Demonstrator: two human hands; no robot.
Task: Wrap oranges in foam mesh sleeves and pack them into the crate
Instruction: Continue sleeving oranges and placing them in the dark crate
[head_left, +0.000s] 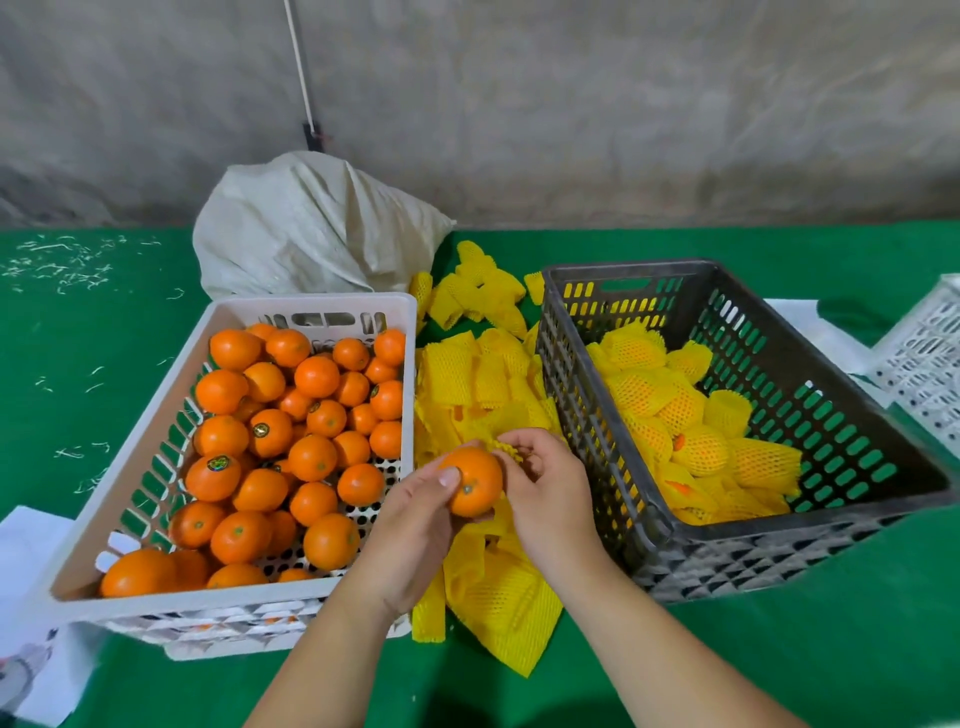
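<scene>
Head view: fingers of the left hand (415, 525) curl around a bare orange (475, 483), thumb (448, 475) pressed on its top face, stem scar turned toward the camera. Fingers of the right hand (545, 488) pinch the ragged open edge of a yellow foam mesh sleeve (511, 449), which touches the orange's upper right side. The deciding relation: the sleeve mouth lies just to the right of and slightly beyond the fruit, so the orange would have to travel rightward into it, or the sleeve be drawn leftward over it. How wide the mouth gapes cannot be told; the right hand hides most of it. Both hands hover over the pile of loose sleeves (483, 384) lying on the green surface (779, 670) between the two crates. To the left sits the white crate (311, 306) of unwrapped oranges; to the right, nearer the right hand, sits the dark crate (649, 519) holding wrapped oranges (696, 447) on its floor, with room left. Judgement: sleeving is just starting; the right hand is better placed for the drop-off. Beyond the crates a pale sack (311, 228) rests against the wall.
</scene>
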